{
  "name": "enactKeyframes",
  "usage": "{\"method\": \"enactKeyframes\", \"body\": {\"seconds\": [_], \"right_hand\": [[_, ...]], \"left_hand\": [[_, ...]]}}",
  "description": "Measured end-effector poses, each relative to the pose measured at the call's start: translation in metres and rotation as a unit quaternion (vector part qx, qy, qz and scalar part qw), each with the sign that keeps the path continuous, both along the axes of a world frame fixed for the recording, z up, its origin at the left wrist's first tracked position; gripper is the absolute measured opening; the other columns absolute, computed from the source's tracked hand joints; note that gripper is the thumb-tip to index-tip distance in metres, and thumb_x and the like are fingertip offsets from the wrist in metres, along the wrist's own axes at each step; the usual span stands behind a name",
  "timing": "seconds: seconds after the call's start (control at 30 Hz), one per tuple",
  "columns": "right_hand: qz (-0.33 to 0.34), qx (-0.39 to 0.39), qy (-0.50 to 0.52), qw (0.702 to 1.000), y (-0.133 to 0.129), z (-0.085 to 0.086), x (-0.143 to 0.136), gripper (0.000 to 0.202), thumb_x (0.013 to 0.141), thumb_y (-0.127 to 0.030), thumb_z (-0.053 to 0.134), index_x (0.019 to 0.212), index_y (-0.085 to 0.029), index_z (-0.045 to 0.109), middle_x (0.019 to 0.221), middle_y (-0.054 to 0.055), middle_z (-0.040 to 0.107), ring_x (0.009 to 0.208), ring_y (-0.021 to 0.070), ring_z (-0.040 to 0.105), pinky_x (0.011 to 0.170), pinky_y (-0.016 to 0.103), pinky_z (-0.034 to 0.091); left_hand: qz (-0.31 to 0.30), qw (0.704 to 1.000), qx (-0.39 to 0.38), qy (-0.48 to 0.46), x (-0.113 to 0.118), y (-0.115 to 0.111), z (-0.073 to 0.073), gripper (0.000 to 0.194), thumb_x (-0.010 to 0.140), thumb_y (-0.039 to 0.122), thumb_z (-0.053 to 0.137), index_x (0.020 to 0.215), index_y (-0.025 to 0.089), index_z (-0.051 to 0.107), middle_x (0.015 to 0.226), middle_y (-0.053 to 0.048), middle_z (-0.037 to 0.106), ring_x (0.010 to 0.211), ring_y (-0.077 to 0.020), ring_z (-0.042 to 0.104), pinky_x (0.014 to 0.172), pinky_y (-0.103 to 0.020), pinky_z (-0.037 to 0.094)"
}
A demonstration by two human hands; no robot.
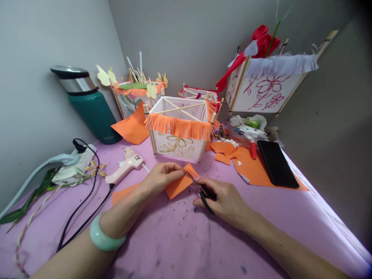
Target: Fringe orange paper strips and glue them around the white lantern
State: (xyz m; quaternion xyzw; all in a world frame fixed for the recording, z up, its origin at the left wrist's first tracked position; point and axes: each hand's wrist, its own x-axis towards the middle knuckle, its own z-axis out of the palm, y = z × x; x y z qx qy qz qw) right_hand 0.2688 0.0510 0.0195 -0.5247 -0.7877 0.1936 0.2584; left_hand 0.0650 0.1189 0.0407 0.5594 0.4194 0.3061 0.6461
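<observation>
Between my hands is a piece of orange paper [178,187] with slits cut in its upper end. My left hand [162,176] pinches it near the upper left edge. My right hand [225,197] grips black-handled scissors [207,199], whose blades reach to the slit end of the paper. Just beyond stands a square lantern [177,139] of sticks and white panels, with an orange paper fringe [178,126] along its top and a gold flower drawing on the front.
A pink glue gun [124,170] lies left, its black cord running toward me. Behind it are a power strip [71,164] and a green bottle [91,110]. To the right are orange scraps [223,148], a red marker [253,149] and a phone [276,162]. A white-fringed lantern [266,85] hangs above.
</observation>
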Motion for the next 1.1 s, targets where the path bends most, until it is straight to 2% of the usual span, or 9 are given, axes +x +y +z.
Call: {"method": "enactKeyframes", "body": {"seconds": [0.33, 0.5, 0.67, 0.83, 1.1], "right_hand": [[0.008, 0.009, 0.005, 1.0, 0.003, -0.005, 0.002, 0.03, 0.081, -0.04, 0.065, 0.103, -0.02, 0.062, 0.073, -0.002, 0.063, 0.061, 0.0121, 0.054, 0.058, 0.021, 0.04], [0.003, -0.003, 0.008, 1.0, 0.002, -0.002, 0.001, 0.028, 0.08, -0.04, 0.065, 0.1, -0.02, 0.062, 0.072, -0.002, 0.062, 0.061, 0.0122, 0.054, 0.058, 0.022, 0.04], [-0.006, -0.028, 0.022, 0.999, 0.001, 0.004, 0.0, 0.024, 0.078, -0.038, 0.067, 0.094, -0.02, 0.063, 0.067, -0.003, 0.059, 0.056, 0.011, 0.049, 0.053, 0.02, 0.038], [-0.004, -0.039, 0.023, 0.999, 0.001, 0.004, 0.001, 0.027, 0.076, -0.038, 0.069, 0.094, -0.02, 0.062, 0.066, -0.004, 0.057, 0.057, 0.011, 0.048, 0.053, 0.02, 0.037], [-0.004, -0.036, 0.02, 0.999, 0.0, 0.004, 0.001, 0.026, 0.077, -0.039, 0.068, 0.094, -0.021, 0.062, 0.067, -0.004, 0.058, 0.057, 0.0113, 0.049, 0.053, 0.02, 0.037]], "left_hand": [[-0.008, 1.0, -0.013, -0.003, 0.0, 0.0, 0.004, 0.019, 0.071, 0.033, 0.07, 0.07, 0.014, 0.065, 0.064, -0.001, 0.064, 0.057, -0.0113, 0.053, 0.058, -0.024, 0.038], [-0.014, 0.999, -0.029, -0.014, 0.0, 0.0, 0.006, 0.017, 0.071, 0.031, 0.07, 0.068, 0.015, 0.065, 0.062, 0.0, 0.063, 0.055, -0.01, 0.052, 0.056, -0.023, 0.037], [0.023, 0.999, -0.019, -0.029, -0.003, 0.003, 0.001, 0.019, 0.071, 0.033, 0.072, 0.073, 0.015, 0.066, 0.065, 0.0, 0.064, 0.056, -0.0103, 0.054, 0.053, -0.023, 0.037], [0.051, 0.994, -0.041, -0.085, -0.007, 0.008, -0.005, 0.02, 0.071, 0.033, 0.073, 0.078, 0.016, 0.067, 0.071, -0.002, 0.068, 0.061, -0.0116, 0.06, 0.057, -0.023, 0.043], [0.064, 0.994, -0.026, -0.08, -0.005, 0.007, -0.006, 0.02, 0.071, 0.033, 0.073, 0.08, 0.016, 0.067, 0.075, -0.003, 0.07, 0.065, -0.0139, 0.063, 0.062, -0.024, 0.046]]}}
